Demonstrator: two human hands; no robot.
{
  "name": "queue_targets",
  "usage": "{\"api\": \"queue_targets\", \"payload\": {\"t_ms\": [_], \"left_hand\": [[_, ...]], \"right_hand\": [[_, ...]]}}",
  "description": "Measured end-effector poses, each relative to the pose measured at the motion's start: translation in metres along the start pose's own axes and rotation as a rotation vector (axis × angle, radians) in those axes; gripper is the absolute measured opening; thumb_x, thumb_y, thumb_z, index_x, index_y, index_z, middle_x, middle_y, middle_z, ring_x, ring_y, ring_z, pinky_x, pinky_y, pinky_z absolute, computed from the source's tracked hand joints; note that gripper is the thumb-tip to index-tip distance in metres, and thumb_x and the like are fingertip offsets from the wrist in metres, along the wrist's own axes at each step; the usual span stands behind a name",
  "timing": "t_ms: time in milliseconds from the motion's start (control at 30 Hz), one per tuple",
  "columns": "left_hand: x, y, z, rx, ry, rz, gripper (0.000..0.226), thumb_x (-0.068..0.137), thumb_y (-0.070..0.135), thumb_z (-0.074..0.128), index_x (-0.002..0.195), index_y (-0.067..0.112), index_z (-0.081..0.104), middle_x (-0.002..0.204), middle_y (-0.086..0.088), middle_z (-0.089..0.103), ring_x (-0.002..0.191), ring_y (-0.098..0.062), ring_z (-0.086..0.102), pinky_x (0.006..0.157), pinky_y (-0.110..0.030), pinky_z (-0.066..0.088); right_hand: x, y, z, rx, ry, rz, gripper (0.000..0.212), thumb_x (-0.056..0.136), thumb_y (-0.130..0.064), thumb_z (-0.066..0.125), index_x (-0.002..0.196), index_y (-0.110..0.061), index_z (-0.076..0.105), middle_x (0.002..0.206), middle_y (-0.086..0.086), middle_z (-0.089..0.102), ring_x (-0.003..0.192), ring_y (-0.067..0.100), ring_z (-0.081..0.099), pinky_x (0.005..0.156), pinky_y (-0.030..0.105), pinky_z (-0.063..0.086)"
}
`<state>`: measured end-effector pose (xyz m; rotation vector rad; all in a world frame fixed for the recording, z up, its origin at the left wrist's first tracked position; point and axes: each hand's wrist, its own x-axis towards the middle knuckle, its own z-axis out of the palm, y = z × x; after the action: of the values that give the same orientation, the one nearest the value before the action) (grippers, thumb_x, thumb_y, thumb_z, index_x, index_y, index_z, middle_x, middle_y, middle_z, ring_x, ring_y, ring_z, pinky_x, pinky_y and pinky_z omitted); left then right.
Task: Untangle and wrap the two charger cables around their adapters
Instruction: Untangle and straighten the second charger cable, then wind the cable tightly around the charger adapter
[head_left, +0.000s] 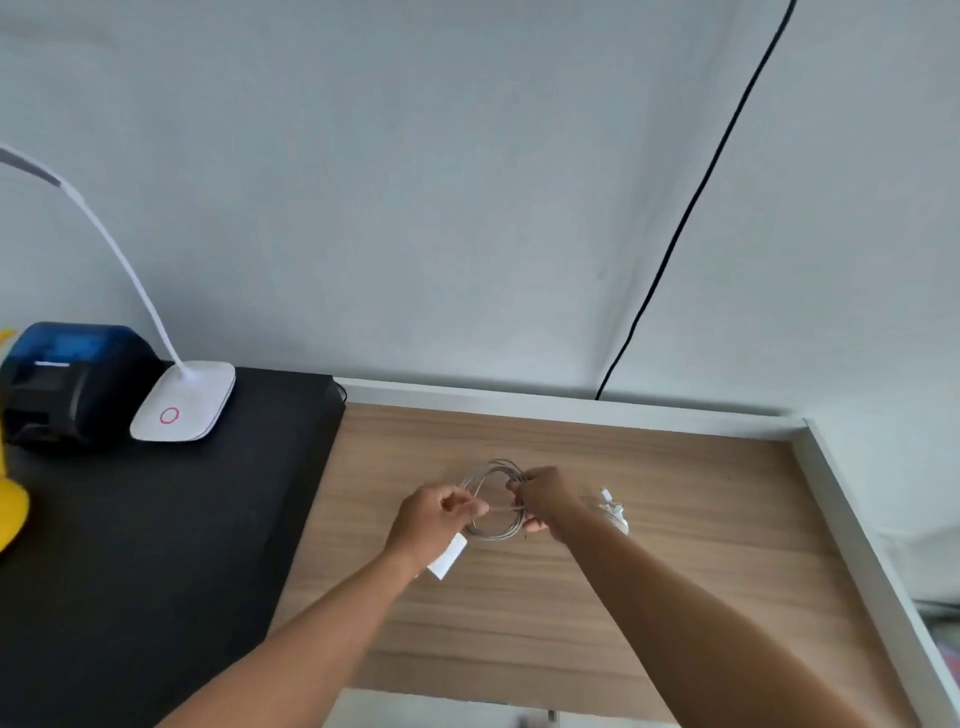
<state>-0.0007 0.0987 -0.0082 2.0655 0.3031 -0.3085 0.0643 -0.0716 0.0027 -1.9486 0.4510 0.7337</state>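
Observation:
A grey-white charger cable (493, 530) lies in loose loops between my hands over the wooden table (519, 613). My left hand (434, 519) pinches a strand of it, and my right hand (545, 501) grips the loops at their right side. A white adapter (448, 558) shows just below my left hand. A second white cable with its plug ends (613, 512) lies on the table to the right of my right wrist, partly hidden by it.
A raised white rim (831, 467) borders the table at the back and right. To the left is a black surface (156, 545) with a white desk lamp (184, 400), a blue-black device (62, 379) and a yellow object (10, 509). A black wire (691, 208) runs down the wall.

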Motion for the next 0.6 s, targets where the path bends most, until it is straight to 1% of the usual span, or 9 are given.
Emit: {"api": "queue_targets", "payload": {"t_ms": [67,133,200,267,333,433,500,533,600], "left_hand": [[0.0,-0.015,0.011,-0.051,-0.03,-0.153,0.02,0.074,0.043,0.08,0.075,0.023,0.075,0.067,0.008,0.07,0.062,-0.01,0.06,0.061,-0.028,0.048],[0.002,-0.027,0.021,-0.098,-0.017,-0.265,0.023,0.071,0.041,0.083,0.073,0.019,0.076,0.068,0.004,0.073,0.062,-0.011,0.061,0.06,-0.024,0.044],[0.005,-0.031,0.025,-0.135,0.004,-0.333,0.021,0.068,0.035,0.085,0.072,0.016,0.076,0.072,-0.001,0.075,0.062,-0.013,0.063,0.06,-0.022,0.045],[0.01,-0.029,0.027,-0.096,-0.026,-0.356,0.015,0.066,0.031,0.085,0.068,0.02,0.076,0.07,0.002,0.075,0.06,-0.011,0.062,0.057,-0.02,0.045],[0.015,-0.028,0.027,-0.064,-0.063,-0.367,0.013,0.064,0.031,0.086,0.064,0.023,0.075,0.067,0.004,0.073,0.058,-0.011,0.061,0.058,-0.022,0.046],[0.017,-0.024,0.021,-0.133,-0.088,-0.421,0.02,0.069,0.033,0.085,0.069,0.018,0.071,0.072,-0.004,0.071,0.058,-0.023,0.064,0.057,-0.033,0.054],[0.015,-0.019,0.015,-0.187,-0.1,-0.448,0.032,0.078,0.042,0.078,0.079,0.013,0.065,0.082,-0.012,0.069,0.062,-0.033,0.068,0.055,-0.046,0.059],[0.014,-0.016,0.012,-0.21,-0.103,-0.447,0.037,0.083,0.047,0.072,0.083,0.012,0.061,0.086,-0.015,0.067,0.066,-0.036,0.069,0.057,-0.051,0.059],[0.009,-0.006,0.006,-0.299,-0.111,-0.448,0.04,0.092,0.051,0.058,0.088,0.011,0.053,0.09,-0.019,0.062,0.065,-0.036,0.066,0.057,-0.056,0.058]], "right_hand": [[0.004,0.01,0.002,-0.061,0.024,0.001,0.018,0.094,-0.013,0.056,0.077,-0.01,0.061,0.062,0.007,0.057,0.044,0.017,0.054,0.039,0.022,0.047],[0.01,0.019,0.004,-0.151,0.081,-0.023,0.022,0.089,-0.007,0.057,0.067,-0.011,0.059,0.054,0.007,0.052,0.039,0.019,0.053,0.042,0.024,0.047],[0.014,0.025,0.006,-0.253,0.129,-0.045,0.017,0.084,-0.008,0.057,0.067,-0.013,0.058,0.056,0.007,0.054,0.055,0.025,0.06,0.056,0.034,0.052],[0.015,0.028,0.01,-0.315,0.162,-0.055,0.005,0.083,-0.013,0.057,0.084,-0.013,0.062,0.078,0.01,0.064,0.08,0.031,0.065,0.069,0.035,0.051],[0.016,0.03,0.013,-0.358,0.185,-0.081,0.027,0.085,-0.013,0.056,0.111,-0.013,0.058,0.108,0.011,0.06,0.099,0.034,0.062,0.079,0.034,0.047],[0.012,0.034,0.016,-0.522,0.215,-0.148,0.047,0.088,-0.02,0.056,0.133,-0.017,0.043,0.128,0.012,0.042,0.117,0.035,0.049,0.097,0.042,0.042],[0.007,0.035,0.017,-0.671,0.288,-0.293,0.05,0.089,-0.024,0.055,0.137,-0.024,0.042,0.131,0.008,0.041,0.122,0.029,0.041,0.103,0.041,0.036],[0.004,0.036,0.017,-0.715,0.32,-0.41,0.047,0.089,-0.023,0.053,0.135,-0.027,0.046,0.131,0.005,0.044,0.122,0.026,0.042,0.103,0.039,0.035],[-0.002,0.036,0.018,-0.746,0.302,-0.654,0.042,0.087,-0.015,0.049,0.126,-0.028,0.058,0.126,-0.002,0.055,0.119,0.022,0.048,0.099,0.037,0.035]]}}
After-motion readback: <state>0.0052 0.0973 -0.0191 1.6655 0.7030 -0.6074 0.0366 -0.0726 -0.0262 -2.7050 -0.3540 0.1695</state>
